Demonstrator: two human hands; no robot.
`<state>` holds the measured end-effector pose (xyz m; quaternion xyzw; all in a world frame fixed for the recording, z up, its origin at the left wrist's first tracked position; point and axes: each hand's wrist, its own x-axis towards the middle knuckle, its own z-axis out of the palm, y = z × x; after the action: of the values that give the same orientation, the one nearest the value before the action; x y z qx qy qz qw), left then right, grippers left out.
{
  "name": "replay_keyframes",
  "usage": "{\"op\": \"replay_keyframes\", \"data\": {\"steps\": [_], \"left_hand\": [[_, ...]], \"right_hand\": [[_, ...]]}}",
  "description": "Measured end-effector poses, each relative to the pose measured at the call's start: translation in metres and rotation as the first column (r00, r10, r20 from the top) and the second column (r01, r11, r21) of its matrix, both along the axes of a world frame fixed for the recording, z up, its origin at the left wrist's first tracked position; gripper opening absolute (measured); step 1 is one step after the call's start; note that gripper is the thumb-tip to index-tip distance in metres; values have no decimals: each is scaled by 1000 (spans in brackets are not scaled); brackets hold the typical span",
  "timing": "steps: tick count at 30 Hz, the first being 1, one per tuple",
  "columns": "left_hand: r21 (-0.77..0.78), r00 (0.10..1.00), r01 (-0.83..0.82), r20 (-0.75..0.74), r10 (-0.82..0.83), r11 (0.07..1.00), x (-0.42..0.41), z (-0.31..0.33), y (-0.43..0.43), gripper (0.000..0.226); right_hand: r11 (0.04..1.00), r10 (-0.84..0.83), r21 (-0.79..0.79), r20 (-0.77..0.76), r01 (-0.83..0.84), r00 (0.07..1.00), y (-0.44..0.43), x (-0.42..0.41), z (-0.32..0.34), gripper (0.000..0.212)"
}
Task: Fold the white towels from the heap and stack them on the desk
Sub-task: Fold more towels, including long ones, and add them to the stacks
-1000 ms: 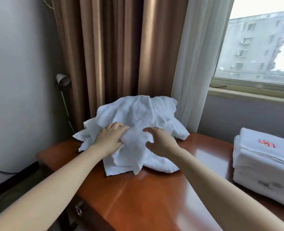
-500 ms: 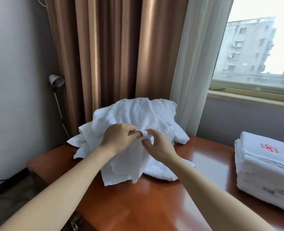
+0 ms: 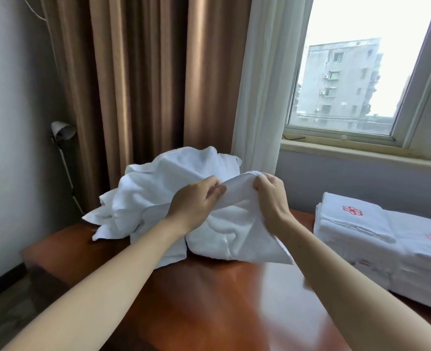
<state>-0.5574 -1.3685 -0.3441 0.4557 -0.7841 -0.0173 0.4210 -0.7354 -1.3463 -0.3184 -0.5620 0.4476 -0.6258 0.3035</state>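
1. Left hand (image 3: pixel 196 203): fingers curled, pinching the upper edge of one white towel (image 3: pixel 234 229).
2. Right hand (image 3: pixel 272 198): fingers and thumb also curled round the same edge, just beside the left hand, with a short span of cloth between them.
3. Held towel: its top edge is raised above the heap (image 3: pixel 153 188). The rest hangs down in front of it in loose folds, and the lower corner touches the bench (image 3: pixel 222 300).
4. Heap: crumpled white towels at the far left of the bench, against the brown curtain (image 3: pixel 146 84). Some corners reach towards the left edge.
5. Bench: glossy reddish-brown wood. The near part reflects light.
6. Stack of folded towels (image 3: pixel 386 252): on the right side of the bench, well apart from the heap. The top towel shows a red emblem (image 3: pixel 352 210). A second, fainter emblem lies further right.
7. Background: sheer white curtain (image 3: pixel 267 84) beside the window (image 3: pixel 348 72), with a grey building outside.
8. Small lamp (image 3: pixel 62 131) on a thin stem by the left wall, behind the bench.
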Motion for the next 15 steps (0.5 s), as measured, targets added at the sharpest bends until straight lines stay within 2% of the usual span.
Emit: {"op": "replay_keyframes", "data": {"steps": [2, 5, 11, 15], "left_hand": [[-2, 999, 1, -32, -1, 1000, -11, 2, 10, 31], [64, 996, 77, -57, -73, 995, -39, -6, 34, 27], [171, 976, 212, 6, -216, 962, -107, -50, 78, 27], [250, 950, 287, 48, -308, 925, -144, -79, 108, 32]], "right_hand": [[1000, -9, -7, -55, 9, 998, 13, -11, 2, 28], [998, -53, 18, -142, 56, 988, 44, -41, -6, 17], [979, -90, 141, -338, 145, 937, 109, -110, -44, 15], [963, -114, 169, -445, 209, 888, 145, -148, -74, 24]]}}
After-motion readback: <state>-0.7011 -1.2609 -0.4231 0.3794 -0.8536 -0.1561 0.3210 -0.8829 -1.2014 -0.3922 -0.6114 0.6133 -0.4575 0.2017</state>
